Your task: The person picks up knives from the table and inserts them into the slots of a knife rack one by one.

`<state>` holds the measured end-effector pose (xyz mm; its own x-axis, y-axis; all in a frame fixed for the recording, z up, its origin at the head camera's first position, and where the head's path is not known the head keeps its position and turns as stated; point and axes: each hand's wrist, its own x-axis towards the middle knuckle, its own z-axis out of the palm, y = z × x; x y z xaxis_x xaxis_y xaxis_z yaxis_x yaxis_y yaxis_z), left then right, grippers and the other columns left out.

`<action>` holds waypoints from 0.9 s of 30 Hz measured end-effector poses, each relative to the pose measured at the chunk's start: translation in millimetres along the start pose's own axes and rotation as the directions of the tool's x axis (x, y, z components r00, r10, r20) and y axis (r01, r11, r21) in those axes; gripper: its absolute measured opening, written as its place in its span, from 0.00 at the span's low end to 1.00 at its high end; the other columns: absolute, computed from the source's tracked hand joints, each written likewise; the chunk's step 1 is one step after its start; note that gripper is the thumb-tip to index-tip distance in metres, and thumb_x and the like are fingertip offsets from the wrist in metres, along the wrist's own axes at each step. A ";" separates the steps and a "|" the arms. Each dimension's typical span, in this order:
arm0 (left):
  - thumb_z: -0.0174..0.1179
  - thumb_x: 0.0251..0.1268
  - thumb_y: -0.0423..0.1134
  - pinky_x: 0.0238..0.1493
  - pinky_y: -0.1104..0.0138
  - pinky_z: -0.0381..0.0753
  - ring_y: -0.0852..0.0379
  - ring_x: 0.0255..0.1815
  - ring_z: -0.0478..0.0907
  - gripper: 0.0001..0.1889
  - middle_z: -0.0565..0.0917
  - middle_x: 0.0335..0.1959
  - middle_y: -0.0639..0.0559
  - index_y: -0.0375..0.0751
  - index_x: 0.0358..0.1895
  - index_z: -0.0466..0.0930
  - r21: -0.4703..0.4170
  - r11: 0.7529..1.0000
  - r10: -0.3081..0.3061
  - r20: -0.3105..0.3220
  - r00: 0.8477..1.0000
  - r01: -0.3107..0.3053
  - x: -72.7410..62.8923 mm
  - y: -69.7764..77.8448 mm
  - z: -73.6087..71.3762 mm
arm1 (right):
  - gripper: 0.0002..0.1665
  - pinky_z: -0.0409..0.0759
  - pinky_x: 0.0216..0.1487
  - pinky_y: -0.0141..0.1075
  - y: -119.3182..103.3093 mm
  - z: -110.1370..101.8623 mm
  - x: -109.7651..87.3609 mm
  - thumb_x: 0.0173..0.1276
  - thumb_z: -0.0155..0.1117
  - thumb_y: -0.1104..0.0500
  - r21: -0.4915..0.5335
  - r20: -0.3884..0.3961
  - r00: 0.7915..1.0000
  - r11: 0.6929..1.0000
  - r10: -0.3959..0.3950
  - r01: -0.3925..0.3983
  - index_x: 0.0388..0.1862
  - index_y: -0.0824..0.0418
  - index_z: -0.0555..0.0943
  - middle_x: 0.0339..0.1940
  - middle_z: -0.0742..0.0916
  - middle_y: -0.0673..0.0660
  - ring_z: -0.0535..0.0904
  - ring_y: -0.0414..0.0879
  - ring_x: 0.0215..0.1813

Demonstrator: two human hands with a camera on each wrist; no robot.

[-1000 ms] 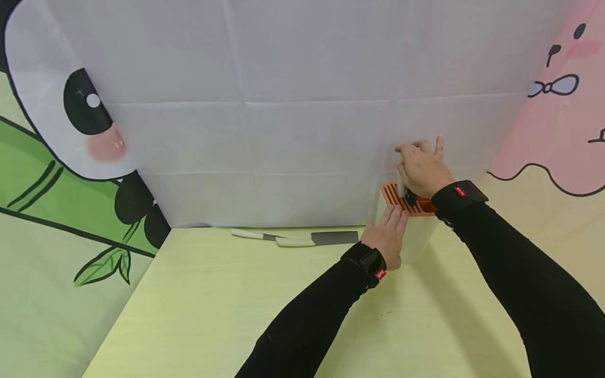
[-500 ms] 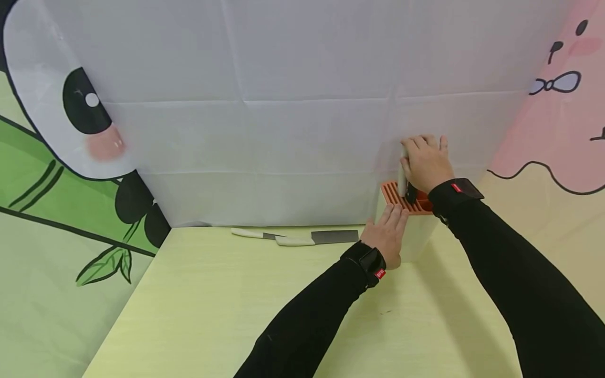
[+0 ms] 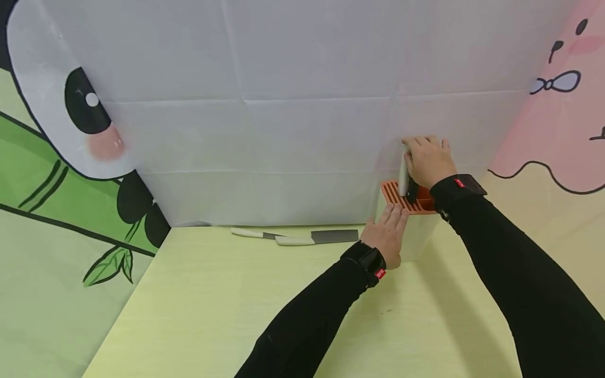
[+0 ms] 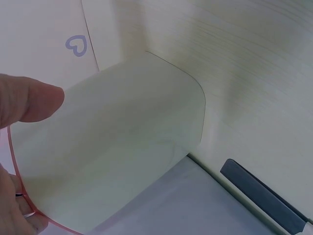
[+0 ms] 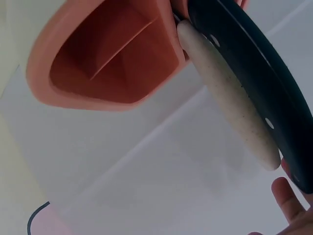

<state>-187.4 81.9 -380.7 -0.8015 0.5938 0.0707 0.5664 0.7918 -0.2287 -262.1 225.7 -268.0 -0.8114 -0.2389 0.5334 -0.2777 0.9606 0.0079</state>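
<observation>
Upright on the table, a pale knife block [image 3: 418,236] has an orange slotted top [image 3: 392,195]. My left hand [image 3: 385,236] rests on its near left side with straight fingers; the left wrist view shows the thumb [image 4: 41,101] against the block's wall [image 4: 112,127]. Above the slots, my right hand [image 3: 427,163] holds the upper end of a white-handled knife [image 3: 403,176], whose blade is hidden in the block. Just beside it stands a black handle with rivets [image 5: 254,83], partly under my right hand. The right wrist view shows fingertips [image 5: 285,193] by the handle ends.
Left of the block, a white-handled knife [image 3: 248,233] and a white-handled cleaver [image 3: 335,237] lie at the table's back edge. A white cloth backdrop [image 3: 283,157] rises behind. The block's wide orange compartment [image 5: 112,54] opens beside the handles.
My right hand has shifted slightly right and up, and the upper end of the white handle leans a little further right. My left hand and the knives on the table have not moved.
</observation>
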 end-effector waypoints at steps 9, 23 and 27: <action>0.56 0.62 0.58 0.68 0.58 0.63 0.56 0.78 0.33 0.52 0.38 0.79 0.54 0.49 0.78 0.29 0.008 1.000 0.001 0.003 1.000 -0.001 -5.1 1.2 -6.0 | 0.25 0.58 0.62 0.66 -3.0 -4.9 -4.3 0.75 0.51 0.58 0.081 0.057 0.998 0.996 0.017 -0.022 0.67 0.65 0.69 0.63 0.73 0.70 0.64 0.69 0.64; 0.56 0.62 0.58 0.68 0.58 0.63 0.55 0.78 0.33 0.52 0.37 0.79 0.52 0.48 0.78 0.29 0.000 1.000 0.007 0.010 1.000 -0.007 -7.1 4.0 -11.1 | 0.32 0.65 0.64 0.55 5.2 -21.1 -22.9 0.78 0.43 0.56 0.451 -0.146 0.972 0.887 0.181 -0.097 0.76 0.64 0.52 0.62 0.73 0.69 0.68 0.63 0.64; 0.56 0.62 0.57 0.68 0.57 0.64 0.54 0.78 0.32 0.52 0.37 0.79 0.52 0.48 0.78 0.29 0.002 1.000 0.007 0.009 1.000 -0.007 -6.5 4.6 -10.6 | 0.31 0.66 0.61 0.56 4.9 -19.0 -46.8 0.76 0.47 0.57 0.495 -0.238 0.942 0.864 0.236 -0.091 0.73 0.67 0.57 0.57 0.74 0.70 0.69 0.63 0.60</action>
<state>-177.5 83.2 -371.9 -0.7995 0.5977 0.0601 0.5714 0.7875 -0.2309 -215.8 244.3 -276.9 -0.7078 0.0350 0.7055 -0.4202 0.7820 -0.4603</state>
